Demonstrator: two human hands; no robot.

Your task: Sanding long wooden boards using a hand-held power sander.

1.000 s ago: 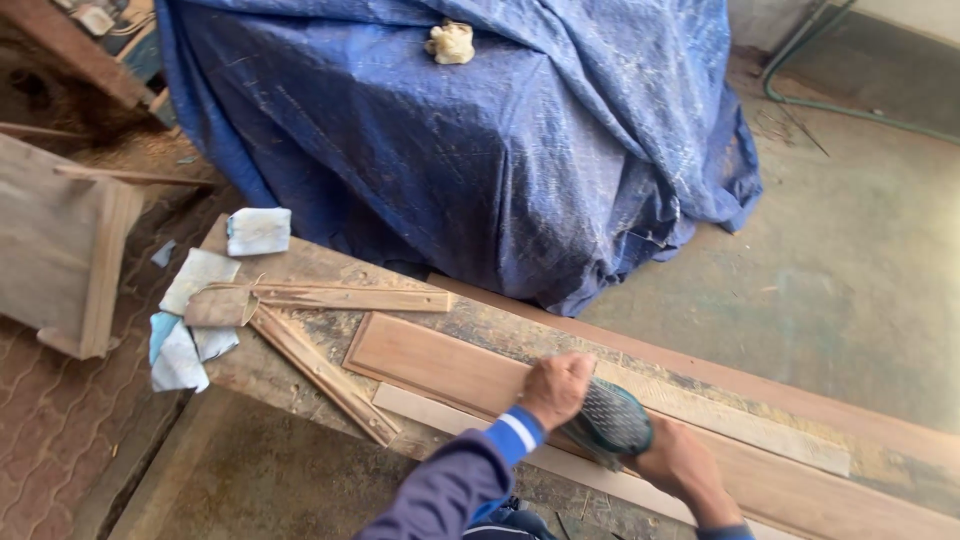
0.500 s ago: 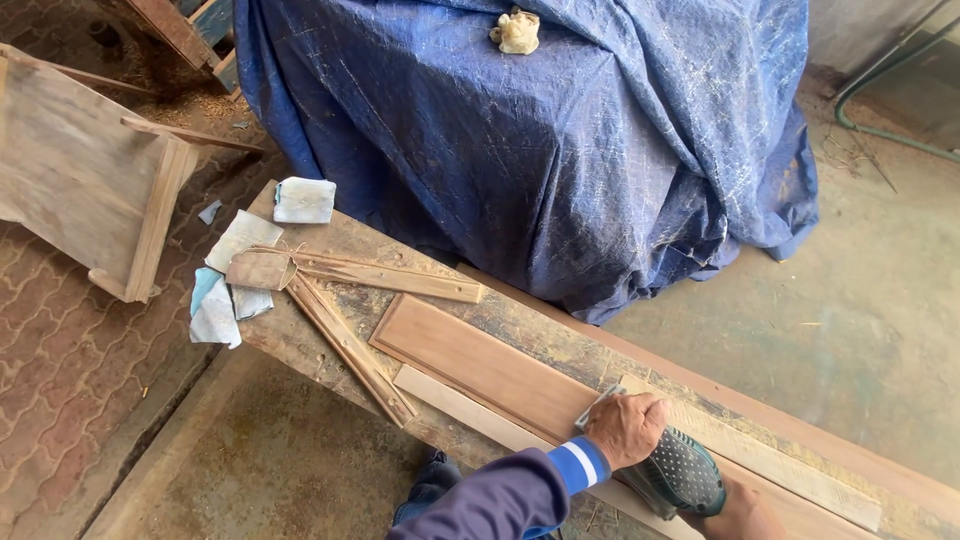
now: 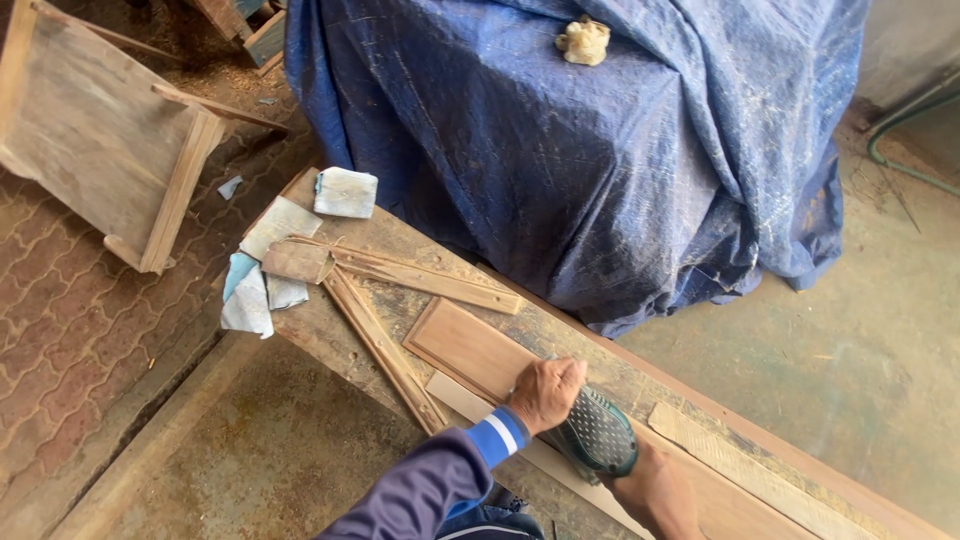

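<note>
Head camera looks down on a long, worn wooden surface (image 3: 330, 330), and both hands are on a dark green power sander with a dotted grip (image 3: 597, 432). The left hand (image 3: 545, 392) is closed over the sander's front end; the right hand (image 3: 655, 490) wraps its rear end near the bottom edge. The sander sits flat on a reddish-brown rectangular wooden panel with a raised border (image 3: 470, 350). Two narrow moulded wooden strips (image 3: 385, 350) lie just beside the panel's far end, with pale sheets of sandpaper (image 3: 280, 225) near them. Behind stands a large bulk covered by a blue tarpaulin (image 3: 600, 160).
</note>
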